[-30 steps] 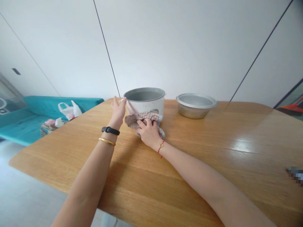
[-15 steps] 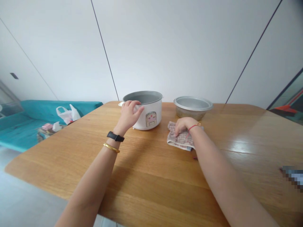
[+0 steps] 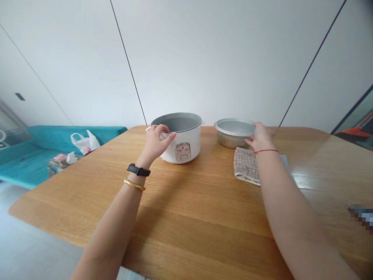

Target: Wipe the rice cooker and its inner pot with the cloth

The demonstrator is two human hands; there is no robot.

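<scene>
My left hand (image 3: 159, 140) grips the near left rim of a white rice cooker body (image 3: 192, 144), with the thumb outside and the fingers curled over the edge. The cooker has no lid on, and its grey inside shows. To its right stands a round metal inner pot (image 3: 230, 139). My right hand (image 3: 261, 137) is at the pot's right rim, fingers at the edge and thumb low against the side; part of the grip is hidden. Below that hand lies a folded checked cloth (image 3: 244, 167), partly covered by my right forearm.
Both vessels stand on a wooden table (image 3: 186, 217) near the white wall (image 3: 204, 58). A teal sofa (image 3: 17, 163) at the left holds a white plastic bag (image 3: 84, 143) and other items. A blurred-out object (image 3: 363, 216) lies at the right.
The cloth has shifted right across the table. My right hand has left it and moved up to the pot's right rim. My left hand stays on the cooker, which has turned slightly.
</scene>
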